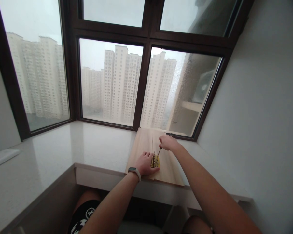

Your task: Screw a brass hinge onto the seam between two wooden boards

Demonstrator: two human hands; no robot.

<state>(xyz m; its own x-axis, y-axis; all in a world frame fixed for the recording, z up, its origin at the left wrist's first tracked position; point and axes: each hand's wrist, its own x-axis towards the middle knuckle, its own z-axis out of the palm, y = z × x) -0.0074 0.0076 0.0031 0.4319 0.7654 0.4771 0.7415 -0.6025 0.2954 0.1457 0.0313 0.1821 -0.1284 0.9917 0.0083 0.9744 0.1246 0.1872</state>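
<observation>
A small yellow board (158, 162) with dark metal-looking parts along its left side lies on pale wooden planks. My left hand (146, 163), with a watch (134, 170) on its wrist, grips the board from the left, thumb along the near edge and fingers at the far side. In my right hand (168, 142) is a thin-shafted screwdriver (159, 151), held from above and tilted. Its tip reaches down to the board's upper part; whether it touches a screw is too small to tell. The fingers of my right hand hide the handle.
The wooden planks (171, 169) lie side by side across a white windowsill counter (102, 143). Dark-framed windows (136, 113) rise behind it, and a white wall (254, 130) stands at the right. A flat white object (3, 157) rests at far left. My legs are under the counter's edge.
</observation>
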